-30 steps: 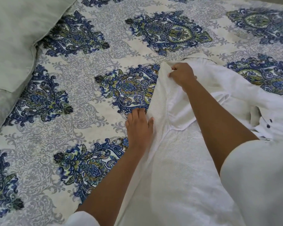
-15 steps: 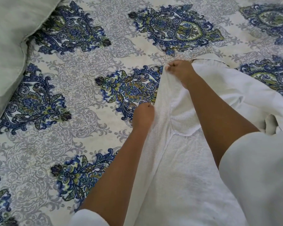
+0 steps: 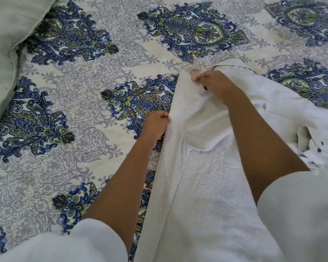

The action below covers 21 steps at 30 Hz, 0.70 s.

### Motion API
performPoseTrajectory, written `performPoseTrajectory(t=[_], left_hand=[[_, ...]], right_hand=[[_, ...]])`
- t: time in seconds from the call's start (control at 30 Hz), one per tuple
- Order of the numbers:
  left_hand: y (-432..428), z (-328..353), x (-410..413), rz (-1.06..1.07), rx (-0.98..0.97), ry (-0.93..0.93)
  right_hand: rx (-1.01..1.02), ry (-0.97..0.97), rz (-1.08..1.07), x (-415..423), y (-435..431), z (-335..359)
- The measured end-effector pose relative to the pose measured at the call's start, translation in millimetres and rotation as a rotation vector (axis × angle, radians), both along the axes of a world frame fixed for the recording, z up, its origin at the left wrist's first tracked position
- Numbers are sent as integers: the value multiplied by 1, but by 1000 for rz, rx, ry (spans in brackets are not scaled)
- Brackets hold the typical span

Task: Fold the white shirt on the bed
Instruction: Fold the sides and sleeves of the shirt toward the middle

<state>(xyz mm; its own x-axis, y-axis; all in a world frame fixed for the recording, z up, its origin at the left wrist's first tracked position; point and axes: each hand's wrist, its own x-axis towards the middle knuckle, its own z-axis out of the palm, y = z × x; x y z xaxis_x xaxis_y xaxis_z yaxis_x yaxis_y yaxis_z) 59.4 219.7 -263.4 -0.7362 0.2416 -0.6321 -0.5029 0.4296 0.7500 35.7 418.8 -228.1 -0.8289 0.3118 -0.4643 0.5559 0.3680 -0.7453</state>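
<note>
A white shirt (image 3: pixel 206 186) lies on the bed (image 3: pixel 83 103), filling the frame from about 3 o'clock down through 6 o'clock. The bed is covered with a cream spread printed with grey scrollwork and large blue-and-green medallions. The shirt's long left edge runs as a straight fold from near the centre of the view down toward 6 o'clock, and that edge is raised a little off the spread, so that patterned cloth shows in shadow beneath it.

The left hand (image 3: pixel 156 125) sits just left of centre, right against this raised edge. Its fingers (image 3: pixel 164 118) are curled closed and pinch the shirt's edge between thumb and fingertips. The left forearm reaches in from 7 o'clock out of a pale sleeve (image 3: pixel 95 241).

The right hand (image 3: pixel 214 86) is above centre, toward 1 o'clock, at the far end of the same edge. Its fingers (image 3: pixel 198 79) are bunched shut on a gather of white fabric at the shirt's top corner, knuckles pointing toward 10 o'clock. The right forearm crosses over the shirt from 4 o'clock, coming out of another pale sleeve (image 3: pixel 301 214).

Beyond the right arm, toward 3 o'clock, the shirt is rumpled, and a few small dark buttons (image 3: pixel 319 149) show beside an opening in the cloth. A pale green pillow (image 3: pixel 6 35) lies on the bed at 10 o'clock, well apart from the shirt.
</note>
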Motion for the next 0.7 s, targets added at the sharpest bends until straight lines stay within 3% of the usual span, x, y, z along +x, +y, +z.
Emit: performPoseTrajectory(t=[0.17, 0.3, 0.4, 0.47, 0.57, 0.63, 0.7], left_hand=[[0, 1, 4, 29, 60, -13], [1, -8, -1, 94, 12, 19], [3, -9, -1, 111, 16, 5], [13, -4, 4, 76, -163, 181], [35, 10, 7, -18, -555, 745], [52, 13, -8, -168, -580, 999], [68, 12, -32, -343, -588, 1106]], right_hand=[[168, -72, 204, -5, 1, 10], [394, -80, -26, -7, -12, -11], [489, 34, -152, 6, -12, -17], [547, 154, -235, 16, -10, -14], [608, 225, -215, 33, -11, -15], [625, 155, -135, 36, -12, -18], [599, 46, -92, 31, -8, -22]])
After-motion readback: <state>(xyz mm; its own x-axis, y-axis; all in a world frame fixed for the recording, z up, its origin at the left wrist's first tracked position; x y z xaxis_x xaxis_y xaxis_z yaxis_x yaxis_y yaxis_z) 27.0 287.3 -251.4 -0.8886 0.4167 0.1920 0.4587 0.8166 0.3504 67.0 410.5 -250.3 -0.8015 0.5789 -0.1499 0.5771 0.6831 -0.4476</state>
